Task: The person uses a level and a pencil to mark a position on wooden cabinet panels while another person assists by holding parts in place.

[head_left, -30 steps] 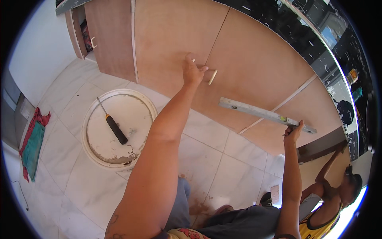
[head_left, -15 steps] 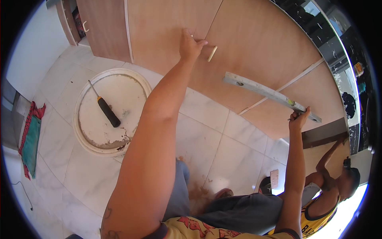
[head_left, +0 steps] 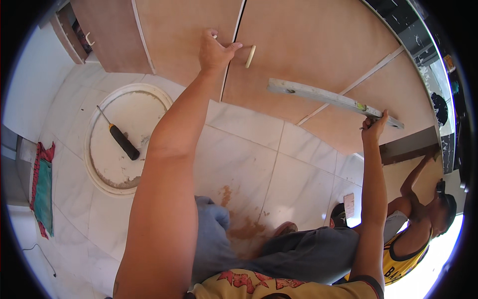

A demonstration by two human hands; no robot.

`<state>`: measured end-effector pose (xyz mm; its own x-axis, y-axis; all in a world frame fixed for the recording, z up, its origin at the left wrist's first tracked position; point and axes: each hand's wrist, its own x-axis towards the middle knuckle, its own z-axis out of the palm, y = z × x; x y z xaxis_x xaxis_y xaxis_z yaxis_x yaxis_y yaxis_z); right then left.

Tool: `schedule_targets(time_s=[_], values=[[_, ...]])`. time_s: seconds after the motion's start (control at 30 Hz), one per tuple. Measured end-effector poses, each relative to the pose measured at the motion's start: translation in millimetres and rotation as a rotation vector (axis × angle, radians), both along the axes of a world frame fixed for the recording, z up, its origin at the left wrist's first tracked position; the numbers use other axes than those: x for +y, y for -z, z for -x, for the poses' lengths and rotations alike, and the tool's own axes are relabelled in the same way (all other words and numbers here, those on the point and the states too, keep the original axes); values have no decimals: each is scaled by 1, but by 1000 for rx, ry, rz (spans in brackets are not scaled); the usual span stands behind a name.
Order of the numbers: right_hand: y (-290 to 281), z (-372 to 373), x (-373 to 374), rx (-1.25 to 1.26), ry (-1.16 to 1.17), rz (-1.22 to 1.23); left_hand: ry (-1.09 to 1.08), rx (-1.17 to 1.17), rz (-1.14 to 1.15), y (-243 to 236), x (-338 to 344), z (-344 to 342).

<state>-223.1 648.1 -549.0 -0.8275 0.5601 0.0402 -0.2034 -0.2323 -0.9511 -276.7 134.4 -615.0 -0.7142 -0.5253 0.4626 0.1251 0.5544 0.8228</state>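
- Left pull (head_left: 215,36): pale, on the left door (head_left: 172,40), near its right edge; mostly hidden by the left hand (head_left: 214,54), only a bit of it showing.
- Left hand: fingers curled around the pull, thumb stretched rightward toward the seam. Grip likely serves to control the left door, which seems slightly ajar: a dark gap runs along its edge.
- Right door (head_left: 303,45): beside the left one, across the gap. Its right pull (head_left: 250,56) is bare, just beyond the left thumb; the two pulls sit near the seam, presumably so both doors open from the middle.
- Level (head_left: 323,94): long, pale grey, slanting down to the right in front of the cabinet. Contact with the panels: cannot tell.
- Right hand (head_left: 375,124): closed around the level near its right end, from below. Holding it there probably keeps it clear of the left arm.
- Screwdriver (head_left: 124,142): black handle, lying on the round white lid (head_left: 90,149), shaft toward the cabinet; probably parked there within reach.
- Round white lid: on the tiled floor (head_left: 239,149), left of the left forearm.
- Co-worker (head_left: 409,249): yellow top, at far right, one arm raised toward the cabinet's end.
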Motion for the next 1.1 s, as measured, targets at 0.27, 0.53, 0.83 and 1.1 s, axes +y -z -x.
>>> schedule_targets(time_s=[0.27, 0.53, 0.83, 1.1], values=[[2, 7, -4, 36, -16, 19, -6, 209, 109, 17, -13, 47], [-2, 0, 4, 7, 19, 35, 25, -33, 51, -2, 9, 46], [1, 32, -46, 49, -44, 125, -108, -15, 76, 1, 10, 42], [11, 37, -79, 39, -66, 129, -105, -64, 115, -1, 16, 32]])
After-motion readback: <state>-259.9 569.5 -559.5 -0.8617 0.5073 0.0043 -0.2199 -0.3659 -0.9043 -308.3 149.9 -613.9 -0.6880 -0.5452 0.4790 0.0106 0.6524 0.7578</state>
